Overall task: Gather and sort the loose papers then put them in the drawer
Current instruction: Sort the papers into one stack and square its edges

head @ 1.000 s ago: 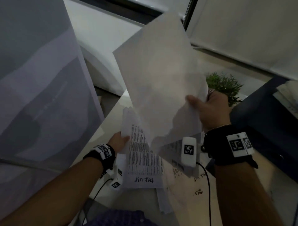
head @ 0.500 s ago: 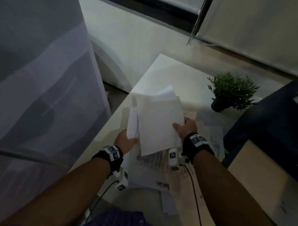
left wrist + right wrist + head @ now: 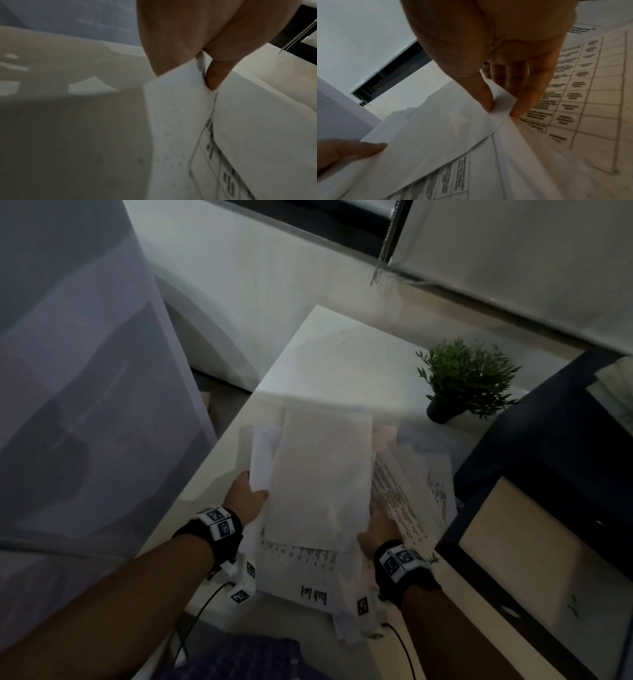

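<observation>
Dim light falls over a white table [image 3: 329, 361] that runs away from me toward a pale wall. Far left, I see a large grey board [image 3: 78, 371] leaning upright beside the table, with faint writing on it in the left wrist view.

My left hand [image 3: 244, 498] sits at the left edge of the stack of papers [image 3: 322, 474]. Its thumb [image 3: 215, 75] lies on top and the fingers go underneath, so it pinches several sheets at once; the left wrist view shows the paper edges wedged between thumb and palm. The topmost sheet is blank on its upper face, and it covers most of the pile.

Below it, nearer to me, printed sheets [image 3: 301, 570] stick out, one bearing handwritten words at its lower edge. They overhang the near table edge.

My right hand [image 3: 378, 527] holds the right edge of the blank sheet. From the right wrist view I see its thumb [image 3: 483, 94] pressed on top of a corner and the fingers curled beneath, so it grips that sheet. Just right of this hand, more loose papers [image 3: 416, 474] printed with tables lie spread flat on the table.

Beyond them stands a small potted plant [image 3: 462, 378], well apart from the pile. At the far right I see a dark cabinet [image 3: 534, 446] with a pale wooden panel [image 3: 534, 549] set in its front.
</observation>
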